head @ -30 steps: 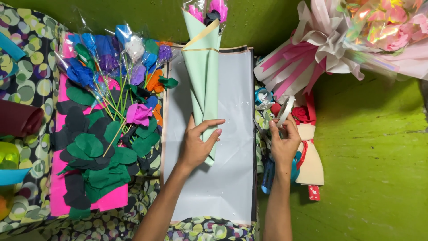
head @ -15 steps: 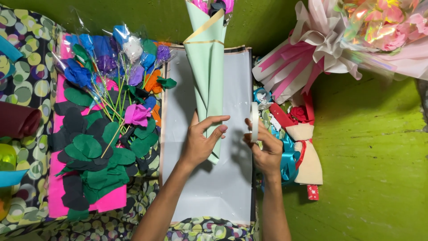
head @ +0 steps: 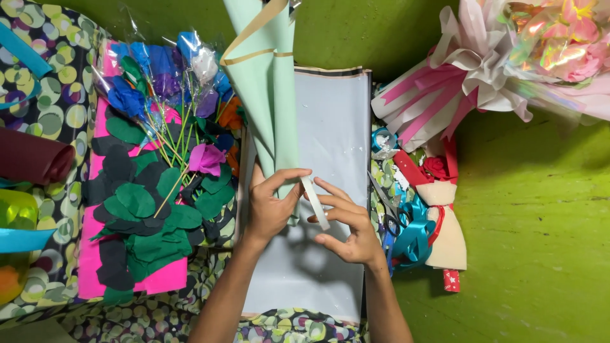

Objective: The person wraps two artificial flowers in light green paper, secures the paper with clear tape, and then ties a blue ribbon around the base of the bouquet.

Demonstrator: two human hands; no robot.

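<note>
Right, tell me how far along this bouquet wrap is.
Done: the mint-green paper cone is rolled and lies on the grey wrapping sheet. In hand: the left hand pinches the cone's narrow end while the right hand holds a white strip, seemingly tape, against it. Left: the paper flowers and green leaves lie loose beside it, and the grey sheet is unwrapped.

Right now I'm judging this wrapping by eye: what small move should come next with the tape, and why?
Probably pull a short strip free: the right hand holds the white tape roll against the mint paper cone, which the left hand pinches near its narrow end.
</note>
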